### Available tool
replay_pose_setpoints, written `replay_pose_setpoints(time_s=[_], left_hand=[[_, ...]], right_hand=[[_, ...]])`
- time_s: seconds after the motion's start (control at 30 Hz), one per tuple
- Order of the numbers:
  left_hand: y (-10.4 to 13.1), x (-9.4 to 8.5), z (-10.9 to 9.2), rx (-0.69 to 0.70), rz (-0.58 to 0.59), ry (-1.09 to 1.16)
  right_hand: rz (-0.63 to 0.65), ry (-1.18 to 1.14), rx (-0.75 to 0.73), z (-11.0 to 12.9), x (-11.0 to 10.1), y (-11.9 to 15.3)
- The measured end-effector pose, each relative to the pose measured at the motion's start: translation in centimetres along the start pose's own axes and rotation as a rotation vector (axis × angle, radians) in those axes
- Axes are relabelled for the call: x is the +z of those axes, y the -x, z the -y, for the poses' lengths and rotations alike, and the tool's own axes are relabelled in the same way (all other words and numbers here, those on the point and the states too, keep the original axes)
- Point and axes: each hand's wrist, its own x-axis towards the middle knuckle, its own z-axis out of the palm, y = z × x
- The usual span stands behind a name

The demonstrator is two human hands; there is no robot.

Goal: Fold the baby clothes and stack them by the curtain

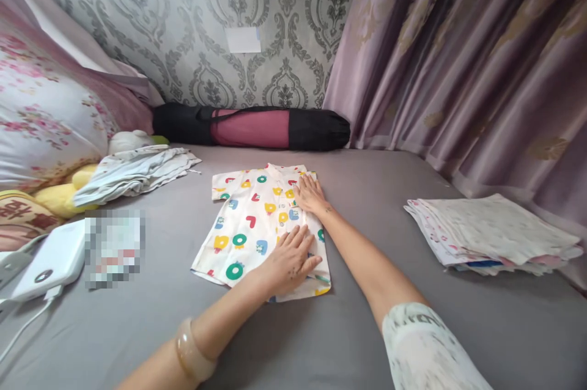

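A small white short-sleeved shirt (250, 222) printed with coloured letters lies spread on the grey bedsheet (367, 329), its collar pointing away from me. My left hand (292, 258) rests flat on the lower front of the shirt, fingers stretched out. Farther up, near the sleeve on the right side, my right hand (310, 194) lies on the cloth with its fingers extended. That sleeve is mostly hidden by the hand or tucked in. Neither hand grips anything.
A stack of folded cloths (495, 231) sits at the right. On the left are a crumpled pale garment (137, 170), a white power bank (50, 258) with a cable, and a blurred-out item (114, 249). A black and maroon long bag (250, 127) lies along the wall.
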Motion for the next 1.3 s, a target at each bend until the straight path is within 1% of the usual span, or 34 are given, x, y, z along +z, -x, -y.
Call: replay_pose_setpoints(time_s=[0.07,0.13,0.23,0.33,0.43,0.57,0.7,0.77,0.9,1.03,1.13,1.3], left_hand=[[0.4,0.8,0.0,0.01,-0.004,-0.031],[0.5,1.5,0.1,0.037,-0.055,-0.075],[0.6,2.5,0.3,0.056,-0.131,-0.129],[0.6,2.9,0.3,0.066,-0.159,-0.149],[0.8,2.8,0.2,0.073,-0.164,-0.135],[1.4,1.9,0.1,0.075,-0.163,-0.087],[1.7,1.3,0.4,0.026,-0.233,-0.099],[1.7,1.3,0.8,-0.014,-0.259,-0.114],[1.5,1.6,1.7,-0.089,-0.264,-0.123],[1.5,2.0,2.4,-0.106,-0.242,-0.109],[1.6,2.0,2.6,-0.096,-0.257,-0.098],[1.7,1.6,2.2,-0.103,-0.308,-0.101]], right_hand=[[-0.015,0.01,0.028,-0.1,0.3,-1.1],[-0.021,0.013,0.047,-0.4,0.6,-1.7],[-0.044,0.001,0.071,-0.7,1.1,-2.2],[-0.076,0.004,0.082,-0.8,1.6,-2.3],[-0.065,0.015,0.095,-0.8,1.6,-2.4],[-0.014,0.007,0.114,-0.6,1.1,-2.7],[-0.063,0.012,0.099,0.9,0.7,-3.1],[-0.057,-0.006,0.085,1.9,0.6,-3.5],[-0.05,-0.024,0.122,3.1,0.8,-4.6],[-0.082,-0.031,0.149,2.8,1.7,-5.4],[-0.096,-0.028,0.143,2.4,2.2,-5.7],[-0.059,-0.016,0.156,2.6,1.7,-5.7]])
